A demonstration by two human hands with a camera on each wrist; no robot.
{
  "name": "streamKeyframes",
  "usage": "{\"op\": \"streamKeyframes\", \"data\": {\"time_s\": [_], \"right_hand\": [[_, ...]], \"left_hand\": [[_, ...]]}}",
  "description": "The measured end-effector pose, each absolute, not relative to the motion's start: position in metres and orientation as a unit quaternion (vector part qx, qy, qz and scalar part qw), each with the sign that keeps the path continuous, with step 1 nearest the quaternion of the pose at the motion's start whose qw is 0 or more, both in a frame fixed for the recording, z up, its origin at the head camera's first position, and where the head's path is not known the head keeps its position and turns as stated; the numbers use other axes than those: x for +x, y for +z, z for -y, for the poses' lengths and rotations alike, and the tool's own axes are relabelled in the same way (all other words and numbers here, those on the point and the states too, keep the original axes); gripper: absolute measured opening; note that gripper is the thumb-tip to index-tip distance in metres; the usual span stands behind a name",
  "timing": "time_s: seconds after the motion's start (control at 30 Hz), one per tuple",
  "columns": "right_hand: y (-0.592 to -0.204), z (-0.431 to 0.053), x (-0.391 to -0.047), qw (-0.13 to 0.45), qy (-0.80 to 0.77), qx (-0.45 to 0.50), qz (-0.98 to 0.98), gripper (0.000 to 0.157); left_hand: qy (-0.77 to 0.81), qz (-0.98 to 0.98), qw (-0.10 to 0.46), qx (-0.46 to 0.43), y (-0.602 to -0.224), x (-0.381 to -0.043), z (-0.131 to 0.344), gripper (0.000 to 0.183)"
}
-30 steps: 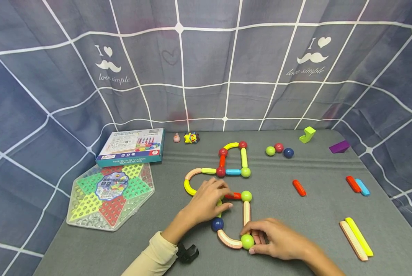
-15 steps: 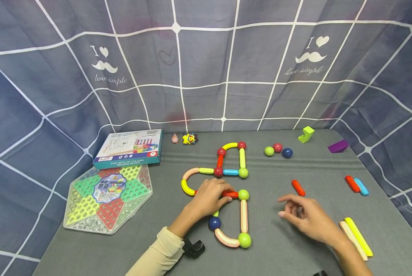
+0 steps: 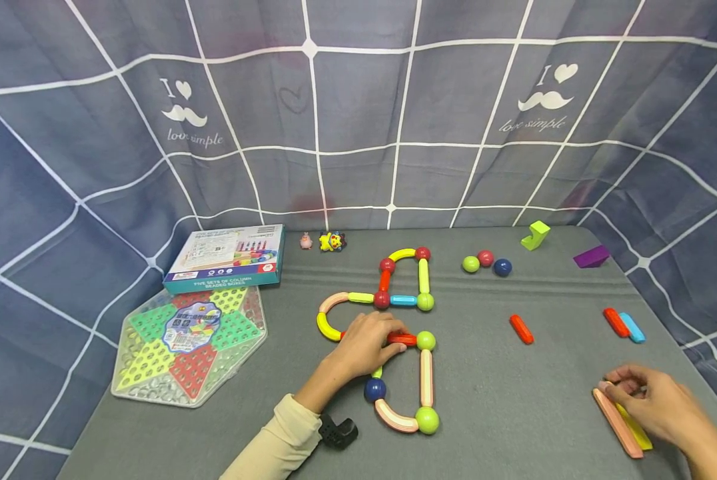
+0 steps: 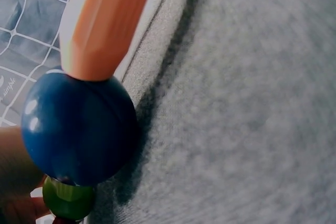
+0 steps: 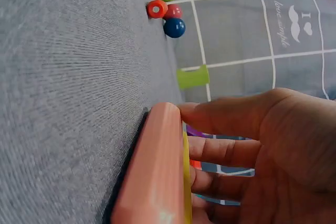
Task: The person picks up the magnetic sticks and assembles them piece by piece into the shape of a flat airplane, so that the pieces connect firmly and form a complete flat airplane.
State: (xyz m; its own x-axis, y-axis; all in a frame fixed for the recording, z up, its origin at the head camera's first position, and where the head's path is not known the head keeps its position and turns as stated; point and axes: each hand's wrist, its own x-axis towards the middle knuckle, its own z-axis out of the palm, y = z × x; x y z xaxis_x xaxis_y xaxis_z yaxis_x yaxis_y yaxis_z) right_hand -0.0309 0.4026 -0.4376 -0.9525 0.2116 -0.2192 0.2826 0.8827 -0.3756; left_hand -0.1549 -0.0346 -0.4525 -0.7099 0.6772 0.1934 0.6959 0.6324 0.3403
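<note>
My left hand (image 3: 367,341) pinches a red stick (image 3: 402,339) in the middle of a figure of coloured sticks and balls on the grey table. Below that hand, a blue ball (image 4: 79,129) joins a green piece (image 4: 68,199) and a curved peach stick (image 4: 107,24). A straight peach stick (image 3: 426,378) links two green balls, the lower green ball (image 3: 427,420) at the near corner. At the right, my right hand (image 3: 655,403) grips a yellow stick (image 3: 636,430) with curled fingers. A straight peach stick (image 5: 152,171) lies alongside it; the hand covers part of the yellow one.
At the left, a flat box (image 3: 226,259) overlaps a star-patterned board (image 3: 190,347). Small toys (image 3: 332,241) stand at the back. Loose balls (image 3: 486,258), a red stick (image 3: 521,329), red and blue sticks (image 3: 633,328), and green (image 3: 535,235) and purple (image 3: 591,257) blocks lie to the right.
My right hand has left the lower green ball and moved right to the yellow and peach sticks. The left hand has stayed on the figure, its thumb now against the red stick.
</note>
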Motion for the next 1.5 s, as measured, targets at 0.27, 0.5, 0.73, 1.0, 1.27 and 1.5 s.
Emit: {"op": "streamKeyframes", "data": {"time_s": [0.27,0.5,0.73,1.0,1.27,1.5], "right_hand": [[-0.44,-0.406,-0.035,0.079,-0.201,0.111,-0.97,0.033],[-0.426,-0.393,-0.045,-0.038,-0.203,0.073,-0.976,0.022],[-0.419,-0.344,-0.069,-0.099,-0.515,-0.027,-0.851,0.019],[-0.447,-0.288,-0.093,-0.028,-0.708,-0.071,-0.702,0.023],[-0.466,-0.266,-0.093,0.02,-0.718,-0.059,-0.693,0.028],[-0.472,-0.263,-0.092,0.033,-0.711,-0.052,-0.7,0.03]], "left_hand": [[-0.214,0.895,0.036,-0.39,-0.455,-0.156,0.033,0.022],[-0.204,0.895,0.024,-0.396,-0.453,-0.157,0.025,0.025],[-0.21,0.894,0.016,-0.396,-0.454,-0.158,0.021,0.024],[-0.219,0.89,0.022,-0.399,-0.456,-0.159,0.022,0.023],[-0.222,0.89,0.017,-0.397,-0.456,-0.16,0.022,0.023],[-0.223,0.889,0.014,-0.401,-0.457,-0.16,0.022,0.022]]}}
